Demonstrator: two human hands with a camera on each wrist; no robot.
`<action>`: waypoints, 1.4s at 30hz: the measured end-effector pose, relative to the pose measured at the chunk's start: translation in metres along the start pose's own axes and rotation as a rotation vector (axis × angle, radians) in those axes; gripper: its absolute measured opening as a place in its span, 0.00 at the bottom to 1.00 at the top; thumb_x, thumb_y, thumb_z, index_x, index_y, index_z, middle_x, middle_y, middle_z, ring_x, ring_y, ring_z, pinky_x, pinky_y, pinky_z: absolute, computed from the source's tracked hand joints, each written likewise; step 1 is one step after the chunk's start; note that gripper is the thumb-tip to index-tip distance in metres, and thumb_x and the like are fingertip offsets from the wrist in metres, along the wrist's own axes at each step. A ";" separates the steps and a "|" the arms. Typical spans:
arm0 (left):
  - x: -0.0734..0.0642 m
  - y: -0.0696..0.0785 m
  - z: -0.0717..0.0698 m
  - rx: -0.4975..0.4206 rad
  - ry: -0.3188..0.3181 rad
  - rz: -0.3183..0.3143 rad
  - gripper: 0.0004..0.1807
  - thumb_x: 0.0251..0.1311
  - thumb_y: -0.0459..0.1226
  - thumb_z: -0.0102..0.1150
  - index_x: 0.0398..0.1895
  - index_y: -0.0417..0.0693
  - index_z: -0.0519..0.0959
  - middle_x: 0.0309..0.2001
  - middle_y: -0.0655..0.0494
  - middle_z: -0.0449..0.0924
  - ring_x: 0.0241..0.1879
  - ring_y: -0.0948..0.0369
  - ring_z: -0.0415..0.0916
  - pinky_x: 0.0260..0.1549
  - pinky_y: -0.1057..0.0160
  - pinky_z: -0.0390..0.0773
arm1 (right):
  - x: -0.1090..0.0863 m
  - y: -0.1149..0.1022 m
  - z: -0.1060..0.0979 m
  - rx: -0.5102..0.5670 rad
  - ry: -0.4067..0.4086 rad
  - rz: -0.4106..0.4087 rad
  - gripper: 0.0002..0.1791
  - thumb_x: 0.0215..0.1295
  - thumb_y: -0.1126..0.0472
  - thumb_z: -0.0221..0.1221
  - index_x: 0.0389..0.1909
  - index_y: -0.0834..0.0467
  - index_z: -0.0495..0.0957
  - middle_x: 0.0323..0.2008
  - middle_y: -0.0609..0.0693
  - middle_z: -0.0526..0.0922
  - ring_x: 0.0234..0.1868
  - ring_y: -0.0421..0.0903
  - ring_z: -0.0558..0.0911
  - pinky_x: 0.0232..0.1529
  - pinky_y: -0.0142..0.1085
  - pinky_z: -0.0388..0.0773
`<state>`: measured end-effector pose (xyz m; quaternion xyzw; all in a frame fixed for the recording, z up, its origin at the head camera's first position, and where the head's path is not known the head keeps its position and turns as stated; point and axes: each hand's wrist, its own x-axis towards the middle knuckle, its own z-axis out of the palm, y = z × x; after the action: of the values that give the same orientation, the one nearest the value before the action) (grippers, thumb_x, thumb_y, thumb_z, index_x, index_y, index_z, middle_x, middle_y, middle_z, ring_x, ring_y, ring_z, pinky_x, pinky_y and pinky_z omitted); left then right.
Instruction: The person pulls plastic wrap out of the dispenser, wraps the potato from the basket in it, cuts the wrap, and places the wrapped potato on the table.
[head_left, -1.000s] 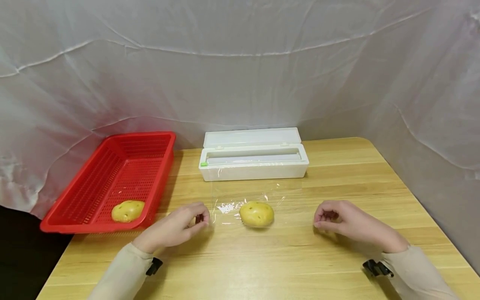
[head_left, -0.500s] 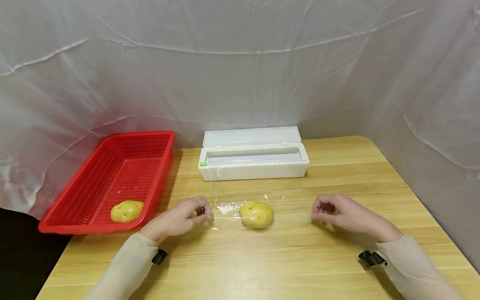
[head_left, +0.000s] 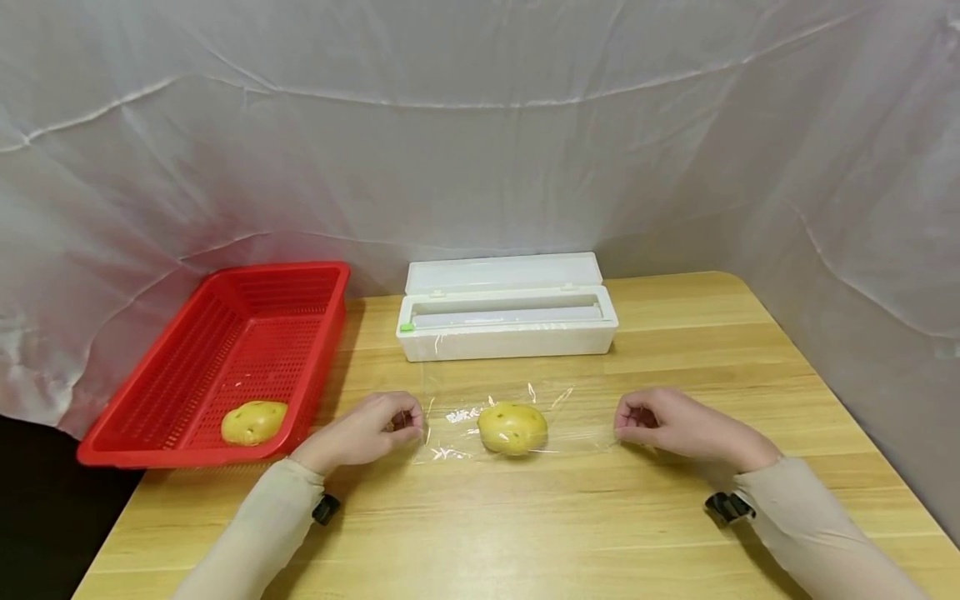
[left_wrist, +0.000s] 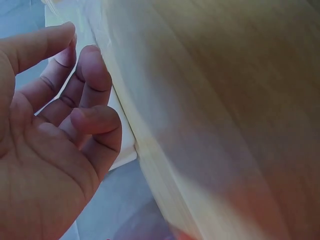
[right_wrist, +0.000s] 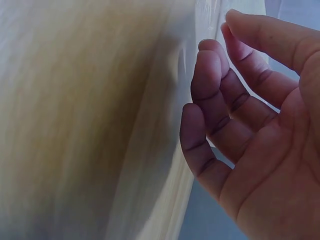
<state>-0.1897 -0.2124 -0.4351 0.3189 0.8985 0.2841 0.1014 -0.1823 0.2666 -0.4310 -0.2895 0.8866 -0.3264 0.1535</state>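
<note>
Compared with a second ago, our right hand (head_left: pixel 678 427) has come inward and our left hand (head_left: pixel 369 429) slightly so, narrowing the gap between our fingertips. The cling film (head_left: pixel 461 415) now shows more creases and reaches farther toward us; we judge this draws it closer over the potato. On each hand, thumb and forefinger pinch what looks like the film's edge, the other fingers loosely curled.

We count two potatoes: one (head_left: pixel 513 428) between our two sets of fingers, apart from both and apparently under the film; another (head_left: pixel 253 422) left of our left fingers, inside the single red plastic basket (head_left: pixel 180 457). Beyond our fingertips stands one white cling film dispenser (head_left: pixel 562 342), lid open, with one roll (head_left: pixel 510 317) and one green slider (head_left: pixel 407 327).
</note>
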 end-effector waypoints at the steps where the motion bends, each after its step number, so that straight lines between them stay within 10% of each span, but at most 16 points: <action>1: 0.001 0.000 0.000 -0.003 0.001 -0.004 0.08 0.71 0.34 0.67 0.34 0.57 0.81 0.30 0.68 0.77 0.32 0.69 0.71 0.34 0.68 0.74 | 0.001 0.000 0.000 -0.003 -0.002 -0.005 0.04 0.76 0.56 0.66 0.38 0.49 0.83 0.30 0.39 0.80 0.31 0.33 0.74 0.33 0.30 0.75; 28: -0.010 0.005 -0.009 0.031 0.081 -0.067 0.05 0.70 0.32 0.68 0.37 0.53 0.84 0.31 0.64 0.82 0.33 0.67 0.74 0.35 0.67 0.78 | -0.007 0.002 -0.004 -0.067 0.090 0.028 0.05 0.77 0.54 0.65 0.39 0.47 0.82 0.28 0.39 0.79 0.30 0.34 0.75 0.32 0.30 0.76; 42: -0.005 0.055 0.023 0.405 0.327 0.369 0.09 0.61 0.38 0.78 0.39 0.55 0.85 0.36 0.63 0.80 0.34 0.67 0.76 0.33 0.68 0.80 | 0.010 -0.065 0.035 -0.386 0.318 -0.347 0.13 0.64 0.58 0.75 0.48 0.50 0.85 0.41 0.40 0.86 0.39 0.35 0.83 0.40 0.34 0.85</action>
<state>-0.1495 -0.1707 -0.4222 0.4405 0.8681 0.1605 -0.1633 -0.1476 0.2029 -0.4139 -0.4059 0.8824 -0.2146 -0.1032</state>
